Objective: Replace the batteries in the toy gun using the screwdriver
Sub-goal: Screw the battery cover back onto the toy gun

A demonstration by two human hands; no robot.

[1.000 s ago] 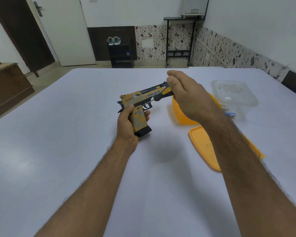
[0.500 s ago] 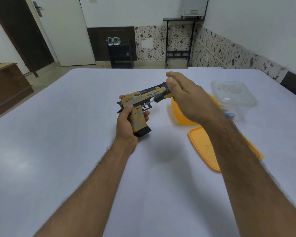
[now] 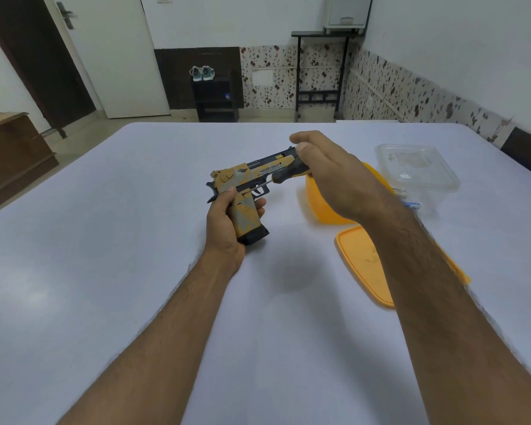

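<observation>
**Screw Removal at the Grip: Head View**

Since the earlier frames, little has been displaced; the right hand (image 3: pixel 334 176) has been kept at the screwdriver (image 3: pixel 284 174), its posture barely altered. The toy gun (image 3: pixel 246 185) is held above the surface (image 3: pixel 105 240), its grip clasped by the left hand (image 3: pixel 224 222). The screwdriver handle is grasped by the right hand, and the thin shaft is directed at the top of the grip. The toy is judged light, rigid plastic; it is best held at the grip. An orange lid (image 3: pixel 359 265), an orange container (image 3: pixel 322 207) and a clear container (image 3: pixel 417 170) are set to the right.
</observation>
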